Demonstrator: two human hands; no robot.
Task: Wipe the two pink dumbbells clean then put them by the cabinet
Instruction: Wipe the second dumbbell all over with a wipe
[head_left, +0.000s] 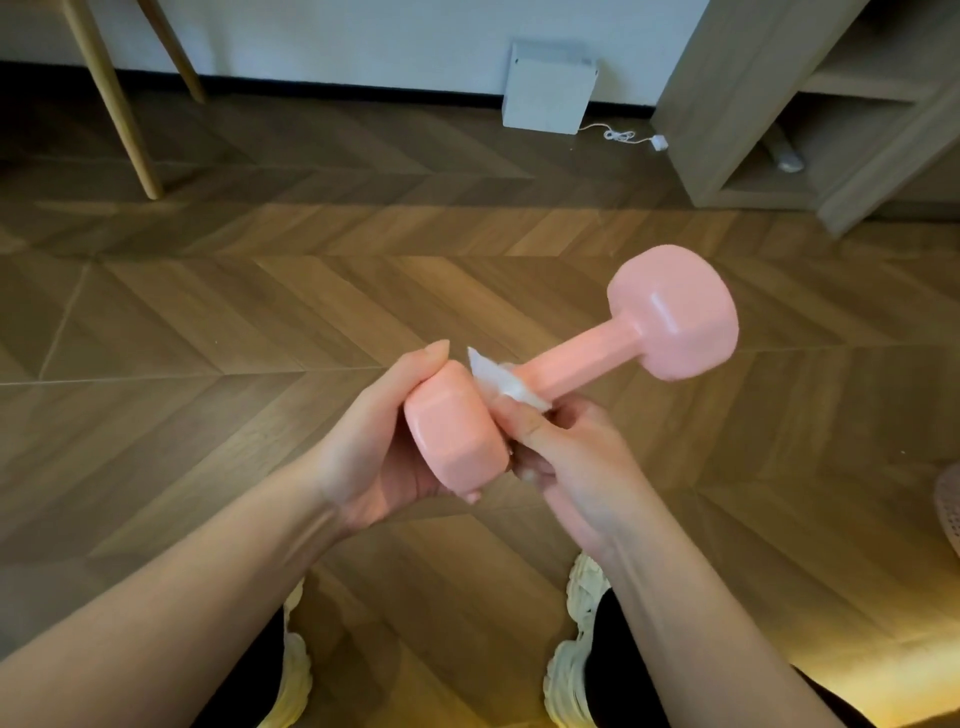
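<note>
1. Dumbbell (582, 361): pink, held in the air over the middle of the wooden floor (234, 312) and not touching it. It is tilted, with one head low in the left hand and the other head raised toward the far right corner.
2. Left hand (374, 447): fingers and thumb are curled round the lower head in a closed grip, with the thumb lying along its top.
3. Right hand (566, 457): fingers are curled, pinching a white wipe (496, 382) against the handle, just beside the lower head.
4. Cabinet (753, 104): stands at the far right corner of the floor with open shelves, well apart from the dumbbell.
5. White box (545, 88): leans on the wall at the floor's far edge. A white cable (623, 136) lies between it and the cabinet.
6. Wooden legs (119, 104): stand at the far left corner.
7. Pale shoes (571, 670): at the near edge, below the forearms.
8. Pink object (948, 509): cut off at the right edge; it cannot be identified.
</note>
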